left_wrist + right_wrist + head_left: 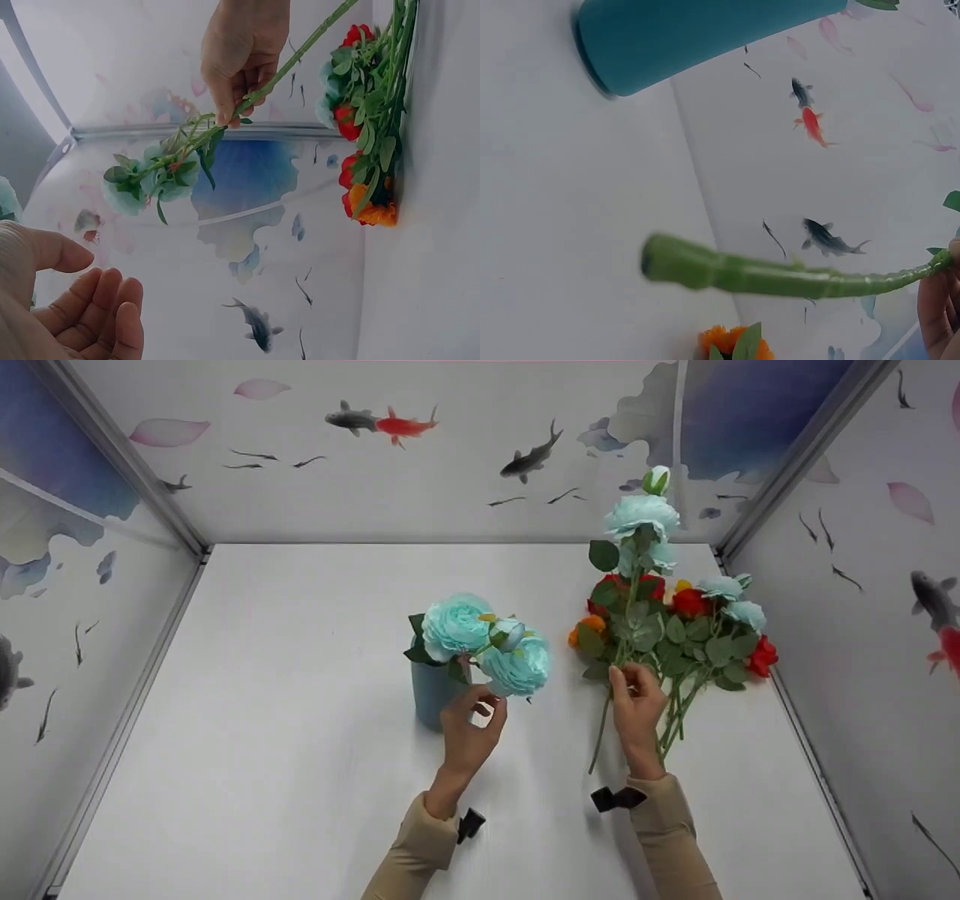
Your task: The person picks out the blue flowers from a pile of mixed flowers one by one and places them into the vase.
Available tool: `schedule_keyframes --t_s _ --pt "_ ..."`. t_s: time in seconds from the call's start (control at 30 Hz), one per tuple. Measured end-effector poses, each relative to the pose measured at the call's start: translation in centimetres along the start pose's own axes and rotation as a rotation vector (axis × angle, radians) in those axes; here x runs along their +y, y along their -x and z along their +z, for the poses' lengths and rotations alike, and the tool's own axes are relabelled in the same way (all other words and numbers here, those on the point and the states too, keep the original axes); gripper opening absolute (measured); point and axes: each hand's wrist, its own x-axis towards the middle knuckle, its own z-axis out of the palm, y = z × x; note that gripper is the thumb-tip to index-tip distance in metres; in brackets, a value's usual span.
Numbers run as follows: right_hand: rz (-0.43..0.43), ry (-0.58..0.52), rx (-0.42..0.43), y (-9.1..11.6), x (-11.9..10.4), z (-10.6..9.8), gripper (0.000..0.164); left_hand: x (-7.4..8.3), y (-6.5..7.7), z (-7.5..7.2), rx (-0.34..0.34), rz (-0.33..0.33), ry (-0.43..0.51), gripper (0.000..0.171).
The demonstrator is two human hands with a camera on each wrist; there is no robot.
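My right hand [638, 711] pinches the green stem [780, 277] of an artificial flower with pale blue blooms [643, 516] and a bud on top. The stem's cut end points toward the right wrist camera, and the blooms are up at the far side. A blue vase [435, 697] stands mid-table with a spray of light blue flowers [457, 626] in it, leaning right. Just in front of the vase, below those blooms, is my left hand [471, 731]. Its thumb and fingers are loosely bent with nothing between them, as the left wrist view [82, 300] also shows.
On the right of the white table [300, 780] lies a pile of artificial flowers with red [762, 657], orange and pale blue heads, leaves and long stems [679, 709]. White panels [420, 502] printed with fish and petals enclose the back and sides.
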Motion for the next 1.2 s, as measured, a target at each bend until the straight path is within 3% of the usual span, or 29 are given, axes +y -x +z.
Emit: schedule_keyframes --t_s 0.23,0.33,0.43,0.6,0.83,1.2 --pt "0.046 0.037 -0.001 0.3 -0.6 0.8 0.007 0.0 0.0 0.2 -0.003 -0.007 -0.011 0.017" --pt "0.056 0.031 -0.016 0.5 -0.9 1.1 0.008 -1.5 0.6 0.5 -0.005 -0.007 -0.018 0.015" --pt "0.061 0.024 -0.024 0.6 -1.1 1.4 0.007 -1.6 0.7 0.6 -0.009 -0.004 -0.024 0.016" --pt "0.057 -0.023 -0.058 0.9 -1.1 1.7 0.005 0.0 0.2 0.5 -0.041 -0.029 -0.009 0.019" --pt "0.060 -0.092 -0.106 1.2 -1.3 2.0 0.007 0.0 0.4 0.8 -0.076 -0.055 0.002 0.019" --pt "0.077 -0.082 -0.095 1.5 -2.4 2.5 0.007 0.1 0.5 1.0 -0.097 -0.122 0.023 0.016"
